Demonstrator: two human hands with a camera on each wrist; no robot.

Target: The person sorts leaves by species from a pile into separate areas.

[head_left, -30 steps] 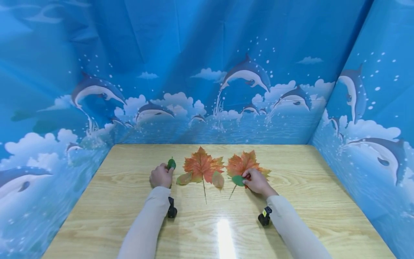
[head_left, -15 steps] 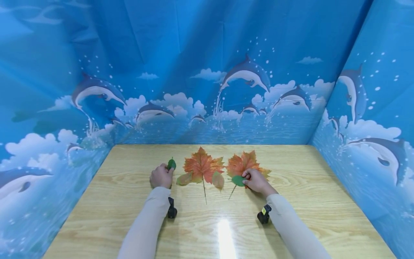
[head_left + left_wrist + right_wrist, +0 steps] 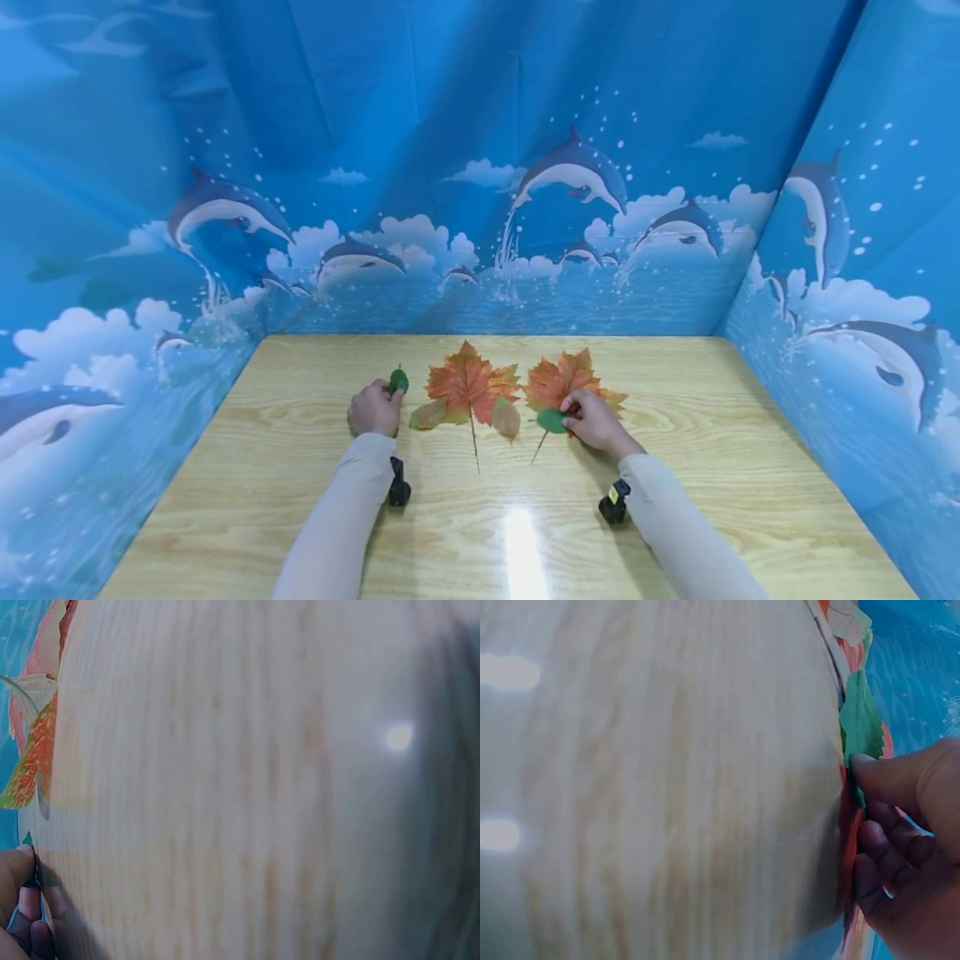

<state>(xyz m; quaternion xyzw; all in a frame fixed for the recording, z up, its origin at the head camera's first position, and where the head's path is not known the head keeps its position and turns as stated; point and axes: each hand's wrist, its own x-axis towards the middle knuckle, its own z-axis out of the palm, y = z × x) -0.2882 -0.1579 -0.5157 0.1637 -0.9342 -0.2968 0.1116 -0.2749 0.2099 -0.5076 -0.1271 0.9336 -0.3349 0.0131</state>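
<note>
My left hand (image 3: 373, 408) pinches a small dark green leaf (image 3: 398, 381) at the left of the table; in the left wrist view only a sliver of that leaf (image 3: 29, 840) shows past the thumb. My right hand (image 3: 595, 419) pinches the end of a green leaf (image 3: 551, 419) close over the right orange maple leaf (image 3: 558, 379). In the right wrist view the thumb lies on this green leaf (image 3: 862, 720), the other fingers curled behind. Between the hands lies another orange maple leaf (image 3: 465, 379), its thin stem pointing toward me.
A greenish-brown oval leaf (image 3: 427, 415) and a pinkish-green one (image 3: 506, 417) lie at the lower edges of the middle maple leaf. Behind the wooden table (image 3: 465, 542) stands a blue dolphin-print backdrop (image 3: 450, 125), which also runs along both sides.
Both hands stay where they were, each with its green leaf. The leaf in the right hand has tilted very slightly.
</note>
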